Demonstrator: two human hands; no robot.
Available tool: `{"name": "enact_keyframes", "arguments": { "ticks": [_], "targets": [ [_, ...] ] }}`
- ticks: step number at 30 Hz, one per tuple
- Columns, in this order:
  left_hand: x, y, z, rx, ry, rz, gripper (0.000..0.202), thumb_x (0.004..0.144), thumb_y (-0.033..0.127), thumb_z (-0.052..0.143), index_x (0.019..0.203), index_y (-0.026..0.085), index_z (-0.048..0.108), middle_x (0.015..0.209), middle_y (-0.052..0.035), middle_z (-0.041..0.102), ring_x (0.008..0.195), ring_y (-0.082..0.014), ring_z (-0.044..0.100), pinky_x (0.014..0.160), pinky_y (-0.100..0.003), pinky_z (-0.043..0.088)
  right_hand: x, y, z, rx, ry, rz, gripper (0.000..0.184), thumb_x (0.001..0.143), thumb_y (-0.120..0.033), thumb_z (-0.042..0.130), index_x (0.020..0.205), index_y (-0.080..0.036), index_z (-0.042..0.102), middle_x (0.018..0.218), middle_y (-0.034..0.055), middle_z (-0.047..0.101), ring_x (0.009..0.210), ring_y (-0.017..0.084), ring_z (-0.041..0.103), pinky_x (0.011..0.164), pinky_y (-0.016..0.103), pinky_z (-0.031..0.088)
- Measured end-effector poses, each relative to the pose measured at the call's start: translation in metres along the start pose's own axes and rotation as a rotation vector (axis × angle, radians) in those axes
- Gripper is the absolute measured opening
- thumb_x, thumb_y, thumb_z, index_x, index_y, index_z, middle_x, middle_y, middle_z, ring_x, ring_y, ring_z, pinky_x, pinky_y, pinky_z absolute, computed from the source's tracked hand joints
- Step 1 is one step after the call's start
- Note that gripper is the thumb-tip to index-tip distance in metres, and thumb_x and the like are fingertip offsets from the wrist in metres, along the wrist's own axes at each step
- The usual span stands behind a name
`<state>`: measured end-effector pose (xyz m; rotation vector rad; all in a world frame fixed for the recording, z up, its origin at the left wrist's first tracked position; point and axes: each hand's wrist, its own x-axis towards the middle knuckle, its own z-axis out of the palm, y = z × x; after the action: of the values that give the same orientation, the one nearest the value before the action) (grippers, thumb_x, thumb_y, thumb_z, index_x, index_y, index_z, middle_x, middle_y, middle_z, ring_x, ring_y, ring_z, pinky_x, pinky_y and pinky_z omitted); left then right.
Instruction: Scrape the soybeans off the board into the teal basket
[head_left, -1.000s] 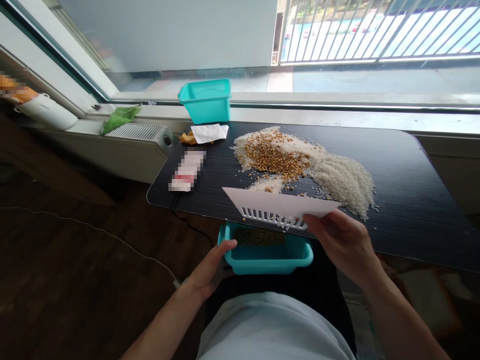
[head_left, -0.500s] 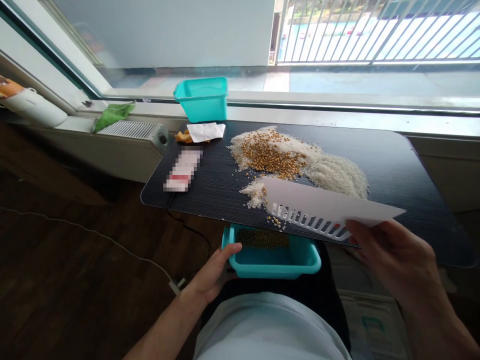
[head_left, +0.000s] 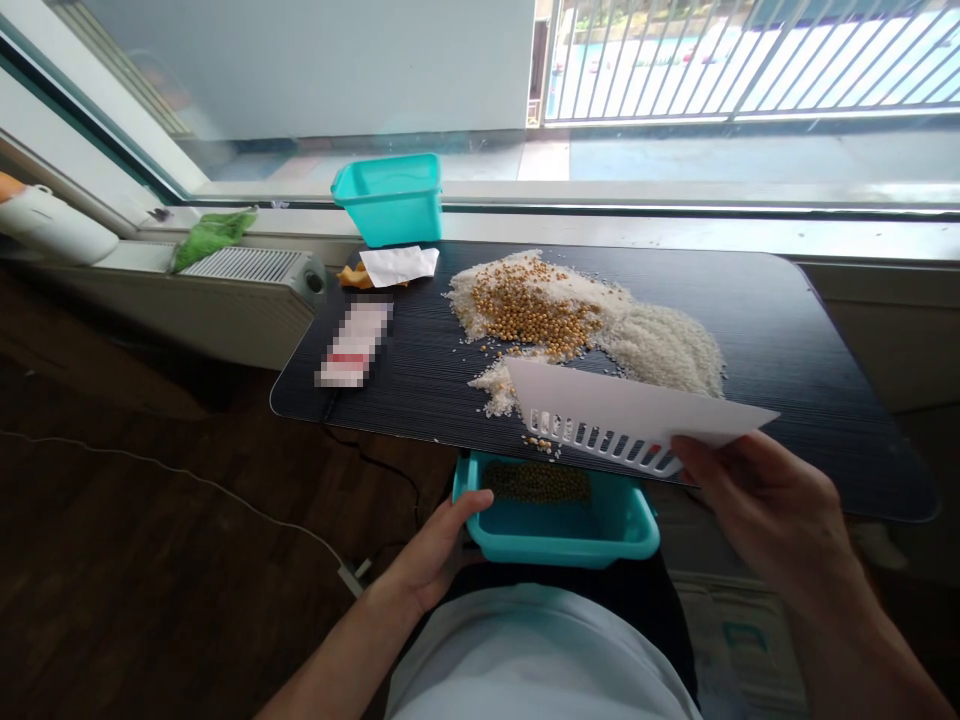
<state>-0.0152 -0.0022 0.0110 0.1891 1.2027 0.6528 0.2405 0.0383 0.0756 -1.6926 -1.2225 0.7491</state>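
Note:
My right hand (head_left: 757, 490) pinches a white sheet with a row of slots (head_left: 637, 400) along its lower edge. The sheet is tilted over the near edge of the dark table (head_left: 817, 400). Behind it lies a heap of white rice (head_left: 667, 345) with yellowish round beans or peas (head_left: 536, 315) on its left part. A few grains and beans sit by the sheet's left end. My left hand (head_left: 442, 545) grips the left rim of a turquoise tub (head_left: 562, 550), thumb over the edge. Small greenish beans (head_left: 540, 482) lie inside this tub, below the table edge.
Another turquoise tub (head_left: 394, 205) stands at the table's back left. In front of it are a white paper piece (head_left: 401, 266) and an orange cloth-like thing (head_left: 352, 277). A blurred-out pinkish object (head_left: 356, 345) lies at left. A green cloth (head_left: 214, 238) rests on the radiator (head_left: 255, 265).
My right hand and the slotted sheet have shifted slightly left. The held tub now sits a little further right and lower in view. The whole view has drifted slightly.

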Motion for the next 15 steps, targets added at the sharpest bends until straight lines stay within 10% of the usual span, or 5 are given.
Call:
{"name": "enact_keyframes", "arguments": {
  "ticks": [15],
  "targets": [
    [0.0016, 0.0005, 0.0001, 0.016, -0.003, -0.004, 0.052, 0.069, 0.045, 0.071, 0.111, 0.016, 0.060, 0.117, -0.0126, 0.069, 0.114, -0.0306, 0.060, 0.085, -0.036, 0.051, -0.0052, 0.0048, -0.0071, -0.055, 0.007, 0.011, 0.028, 0.069, -0.042, 0.073, 0.089, -0.022, 0.077, 0.075, 0.0026, 0.075, 0.069, 0.021, 0.069, 0.066, 0.030, 0.058]
  ]
}}
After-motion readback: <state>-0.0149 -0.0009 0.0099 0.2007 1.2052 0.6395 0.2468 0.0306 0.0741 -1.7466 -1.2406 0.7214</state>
